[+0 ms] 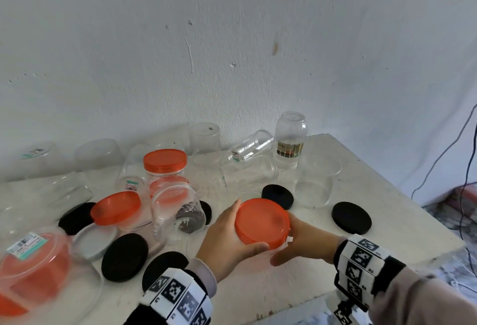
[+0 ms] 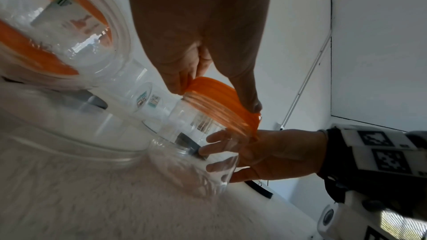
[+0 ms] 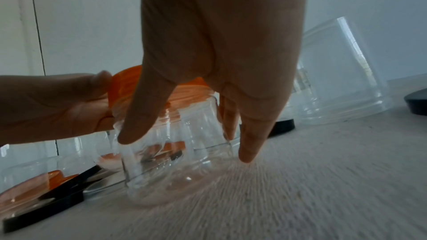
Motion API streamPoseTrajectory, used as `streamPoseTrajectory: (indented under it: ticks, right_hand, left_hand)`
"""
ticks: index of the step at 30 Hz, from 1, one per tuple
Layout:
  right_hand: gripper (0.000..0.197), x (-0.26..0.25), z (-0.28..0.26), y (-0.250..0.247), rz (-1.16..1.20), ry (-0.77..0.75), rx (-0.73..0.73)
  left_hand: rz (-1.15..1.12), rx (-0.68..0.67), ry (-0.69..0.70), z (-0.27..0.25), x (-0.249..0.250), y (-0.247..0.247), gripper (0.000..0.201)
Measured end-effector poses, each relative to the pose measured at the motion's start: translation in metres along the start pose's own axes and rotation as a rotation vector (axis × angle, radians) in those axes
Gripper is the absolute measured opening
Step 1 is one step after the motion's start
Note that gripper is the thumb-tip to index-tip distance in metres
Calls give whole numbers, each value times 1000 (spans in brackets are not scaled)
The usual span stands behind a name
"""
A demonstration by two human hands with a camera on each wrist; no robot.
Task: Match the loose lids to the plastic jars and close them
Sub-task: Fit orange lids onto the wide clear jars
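An orange lid [image 1: 262, 221] sits on the mouth of a clear plastic jar [image 3: 175, 161] near the table's front middle. My left hand [image 1: 229, 231] grips the lid's rim from the left, thumb at the front and fingers at the back; the left wrist view shows its fingers and thumb on the orange lid [image 2: 221, 101]. My right hand [image 1: 296, 239] wraps the jar's body below the lid, fingers [image 3: 249, 145] spread down its wall. The jar [image 2: 196, 171] stands slightly tilted on the table. In the head view the lid and hands hide most of it.
On the white table [image 1: 387, 234] are a closed orange-lidded jar [image 1: 165, 169], a loose orange lid [image 1: 116, 207], several black lids [image 1: 351, 217] [image 1: 125, 256], a grey lid [image 1: 94, 242] and a clear jar on its side [image 1: 178, 211]. More clear jars stand by the wall. Cables hang past the right edge.
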State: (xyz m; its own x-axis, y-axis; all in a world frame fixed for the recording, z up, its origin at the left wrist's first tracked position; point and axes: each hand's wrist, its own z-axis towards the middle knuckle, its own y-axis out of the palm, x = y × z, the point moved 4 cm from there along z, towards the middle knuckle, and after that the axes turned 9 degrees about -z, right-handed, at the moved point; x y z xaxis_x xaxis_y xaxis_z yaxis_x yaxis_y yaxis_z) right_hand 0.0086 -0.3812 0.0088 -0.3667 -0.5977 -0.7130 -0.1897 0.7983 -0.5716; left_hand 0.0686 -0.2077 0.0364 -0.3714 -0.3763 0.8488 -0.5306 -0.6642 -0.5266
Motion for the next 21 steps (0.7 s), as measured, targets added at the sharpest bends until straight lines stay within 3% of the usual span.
streamPoseTrajectory:
  ticks: [9,12,21]
  right_hand:
    - [115,-5,-1,-16,-95,31,-27]
    - [126,-24,-5,-36,-247,-16,-40]
    - [117,-83,4,-30,-797,-128,-139]
  left_hand:
    - [-92,-74,-83,7,-11,8,121]
    - [-137,-146,-123,11,-19,13,126]
    - [-269,-186,-187,17,-22,18,125]
